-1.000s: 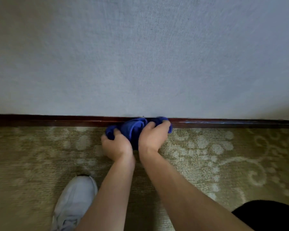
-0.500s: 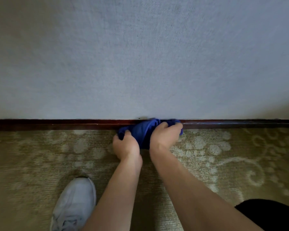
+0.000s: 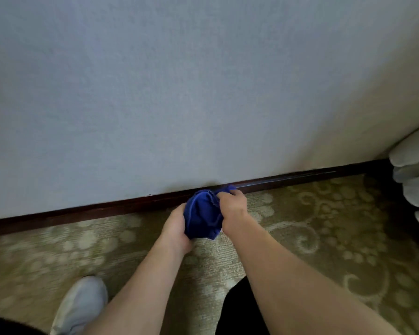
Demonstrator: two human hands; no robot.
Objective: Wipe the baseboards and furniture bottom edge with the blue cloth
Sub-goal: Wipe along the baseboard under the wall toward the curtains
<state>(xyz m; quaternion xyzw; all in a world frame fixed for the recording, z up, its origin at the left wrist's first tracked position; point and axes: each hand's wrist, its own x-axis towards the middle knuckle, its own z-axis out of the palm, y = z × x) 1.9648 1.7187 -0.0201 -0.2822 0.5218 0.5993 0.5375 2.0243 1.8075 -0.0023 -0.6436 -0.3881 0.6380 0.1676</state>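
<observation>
My left hand (image 3: 176, 228) and right hand (image 3: 232, 205) both grip bunched blue cloth (image 3: 202, 217) mid-frame, cloth top touching dark baseboard (image 3: 107, 209).

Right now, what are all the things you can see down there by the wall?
wall: one, pale grey-white, fills the upper part of the view.
baseboard: one, dark reddish-brown, runs along the foot of the wall.
carpet: one, olive-gold with a pale swirl pattern, covers the floor.
blue cloth: one, deep blue, bunched against the baseboard.
white fabric: one bundle, folded, at the right edge.
shoe: one, white, bottom left on the carpet.
left hand: grips the cloth's left side.
right hand: grips the cloth's right side, fingers curled.
</observation>
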